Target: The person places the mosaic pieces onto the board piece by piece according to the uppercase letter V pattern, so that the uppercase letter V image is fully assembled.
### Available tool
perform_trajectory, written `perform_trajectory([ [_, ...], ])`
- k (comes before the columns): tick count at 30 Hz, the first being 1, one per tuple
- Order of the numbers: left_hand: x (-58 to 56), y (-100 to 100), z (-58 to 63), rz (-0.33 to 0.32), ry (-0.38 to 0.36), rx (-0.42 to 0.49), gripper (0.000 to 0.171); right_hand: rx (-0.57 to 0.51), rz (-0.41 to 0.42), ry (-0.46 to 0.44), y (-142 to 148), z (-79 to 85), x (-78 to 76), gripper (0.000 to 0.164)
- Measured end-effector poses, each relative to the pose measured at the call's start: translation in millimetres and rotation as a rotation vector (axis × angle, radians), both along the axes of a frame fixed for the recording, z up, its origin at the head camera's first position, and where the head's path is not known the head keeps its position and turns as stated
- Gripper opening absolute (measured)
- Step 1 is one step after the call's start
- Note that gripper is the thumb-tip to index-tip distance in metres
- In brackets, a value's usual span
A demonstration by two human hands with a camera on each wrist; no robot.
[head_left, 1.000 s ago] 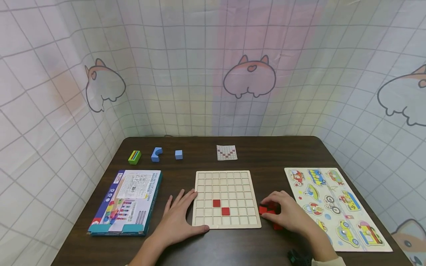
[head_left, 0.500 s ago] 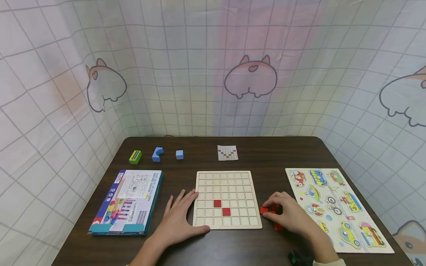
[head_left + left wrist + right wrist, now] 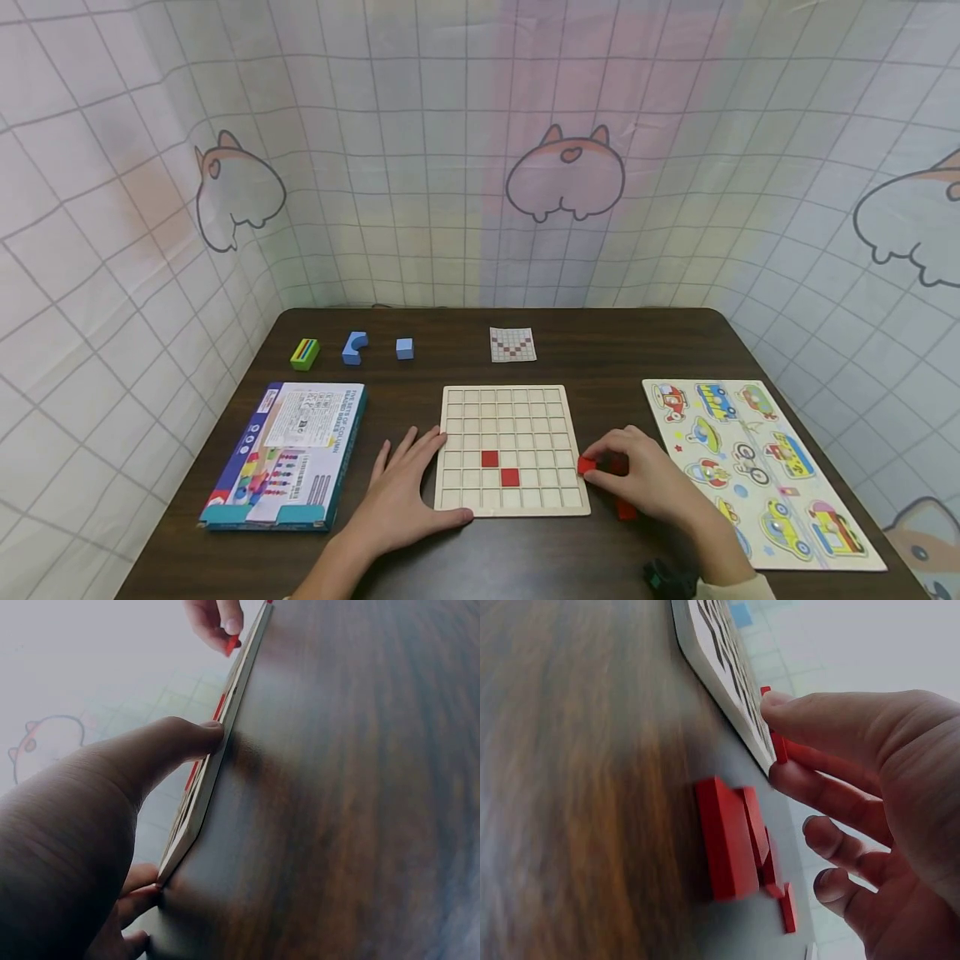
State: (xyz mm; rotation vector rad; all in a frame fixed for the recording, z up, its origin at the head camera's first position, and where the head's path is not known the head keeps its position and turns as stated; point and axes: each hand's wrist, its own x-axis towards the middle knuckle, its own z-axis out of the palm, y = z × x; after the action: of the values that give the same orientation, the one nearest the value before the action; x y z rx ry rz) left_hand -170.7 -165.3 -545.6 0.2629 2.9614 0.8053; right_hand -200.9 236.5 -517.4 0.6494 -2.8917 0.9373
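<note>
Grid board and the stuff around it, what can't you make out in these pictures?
Loose red tiles: head view, exact number, partly hidden by the right hand.
Grid board: left wrist view, squares seen edge-on, partly behind the left hand.
Box label: head view, fine print too small to read.

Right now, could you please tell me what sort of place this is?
Probably an indoor play or recording booth: a pale checked cartoon-animal curtain hangs around a dark wood-grain table bearing a square cream gridded board and a white vehicle-picture board.
</note>
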Motion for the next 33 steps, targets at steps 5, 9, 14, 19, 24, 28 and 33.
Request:
perform_trajectory([
  [5,-0.1,-0.2,0.3,0.001,-0.006,0.006,0.128,-0.003,0.019,0.019,-9.1,2.6,-3.3,0.021],
  [9,0.1,-0.4,-0.5,-0.001,-0.002,0.008,0.128,-0.018,0.046,0.023,-16.2,2.9,-5.4,0.023],
  [14,-0.1,-1.0,-1.5,-0.002,0.000,0.011,0.128,-0.025,0.054,0.009,-25.8,3.2,-7.4,0.023],
  [19,-0.1,-1.4,-1.7,-0.005,0.001,0.013,0.128,-0.043,0.057,-0.012,-34.7,5.8,-8.7,0.023],
  [24,0.3,-1.2,-0.7,-0.009,0.001,0.020,0.126,-0.069,0.065,-0.025,-42.4,7.3,-11.4,0.024],
  [28,0.3,-0.8,-0.6,-0.008,0.002,0.020,0.126,-0.088,0.088,0.003,-48.5,7.4,-13.9,0.023],
  [33,0.1,-0.6,-1.0,-0.007,0.005,0.018,0.127,-0.100,0.118,0.018,-58.1,6.1,-18.2,0.023],
])
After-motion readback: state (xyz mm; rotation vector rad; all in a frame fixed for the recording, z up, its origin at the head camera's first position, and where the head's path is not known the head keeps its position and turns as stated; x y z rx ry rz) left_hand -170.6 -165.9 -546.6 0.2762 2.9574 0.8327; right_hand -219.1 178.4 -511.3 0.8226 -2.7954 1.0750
